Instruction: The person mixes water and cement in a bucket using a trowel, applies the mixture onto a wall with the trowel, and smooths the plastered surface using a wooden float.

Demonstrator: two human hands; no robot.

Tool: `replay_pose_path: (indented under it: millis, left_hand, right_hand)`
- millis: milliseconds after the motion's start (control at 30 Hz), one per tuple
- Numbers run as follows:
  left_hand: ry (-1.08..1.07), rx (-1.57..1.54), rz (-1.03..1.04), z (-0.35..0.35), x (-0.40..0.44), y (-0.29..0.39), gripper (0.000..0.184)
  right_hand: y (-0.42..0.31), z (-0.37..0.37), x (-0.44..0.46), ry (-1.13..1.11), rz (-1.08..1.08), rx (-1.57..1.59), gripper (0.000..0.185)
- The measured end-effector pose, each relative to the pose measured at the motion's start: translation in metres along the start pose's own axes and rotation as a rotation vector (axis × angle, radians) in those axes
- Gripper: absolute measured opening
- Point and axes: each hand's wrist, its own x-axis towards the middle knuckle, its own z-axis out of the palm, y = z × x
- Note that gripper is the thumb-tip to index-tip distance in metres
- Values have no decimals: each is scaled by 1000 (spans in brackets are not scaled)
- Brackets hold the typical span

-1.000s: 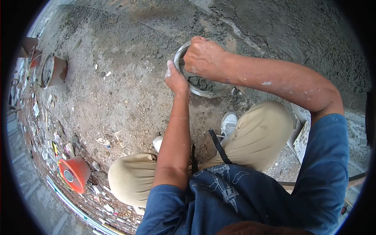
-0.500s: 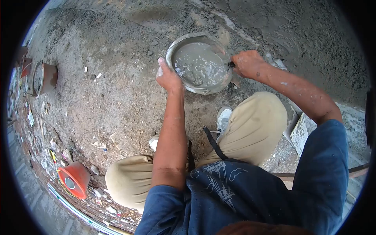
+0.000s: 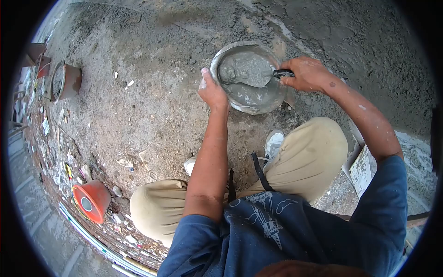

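We're on a building site here, by the look of the grey mortar (image 3: 364,51) spread beyond the basin (image 3: 251,111) and the buckets (image 3: 71,82) and scattered debris (image 3: 131,239) left of it

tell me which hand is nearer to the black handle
Right. The right hand is closed on the black handle at the bowl's right side in view; the left hand is across the bowl, at its left edge, apart from the handle.
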Motion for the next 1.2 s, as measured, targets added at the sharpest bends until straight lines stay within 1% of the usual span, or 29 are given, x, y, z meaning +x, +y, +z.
replay_pose_path:
  millis: [100,200,233,300,333,433,533,567,600,633,667,733,767,867,967,1067,1167,1200]
  left_hand:
    - [-34,-68,-22,4,-2,1,55]
    - [-75,-82,-38,1,1,1,54]
    - [-85,-69,-46,-4,1,-1,54]
    - [-37,-73,-51,-4,2,-3,54]
    - [-17,-81,-49,-2,2,-4,55]
    - [-29,-80,-36,0,0,-3,55]
    - [-35,-70,-74,0,-4,2,55]
    - [-24,-118,-32,0,-2,-2,54]
    - [-6,-92,-15,-1,-4,2,54]
    - [-35,-34,-42,-7,4,-9,52]
    - [26,81,-49,-5,-7,8,53]
    - [23,126,-35,-8,0,-3,54]
    - [29,109,-28,-10,1,-3,53]
    - [11,76,-29,-3,3,-10,52]
    - [0,111,18,-4,2,-7,51]
    - [12,49,40,-5,6,-13,56]
    - [18,57,1,-5,7,-16,55]
    - [53,75,36,-4,8,-15,55]
  right_hand:
    - [-22,24,25,49,-23,-143,31]
    - [-45,44,18,-144,-155,-230,32]
    - [-41,40,16,-124,-148,-227,31]
    - [-30,15,0,-103,-137,-214,31]
    - [-29,2,-8,-42,-118,-231,29]
    - [-30,-13,-1,19,62,-241,28]
    - [-29,38,32,1,-84,-214,25]
    - [-34,42,36,-16,-147,-251,24]
    - [-36,51,33,-26,-224,-285,24]
    - [-35,43,25,-29,-265,-261,24]
    - [-32,31,20,-43,-258,-289,27]
    - [-33,0,1,69,-201,-277,29]
    - [-35,-12,-5,129,-137,-273,30]
    - [-29,-10,10,175,4,-257,29]
    - [-24,50,46,20,-128,-250,28]
    - [-27,48,28,-43,-187,-273,30]
    - [-27,4,-5,45,-176,-293,25]
    - [-28,-2,-4,77,-165,-238,25]
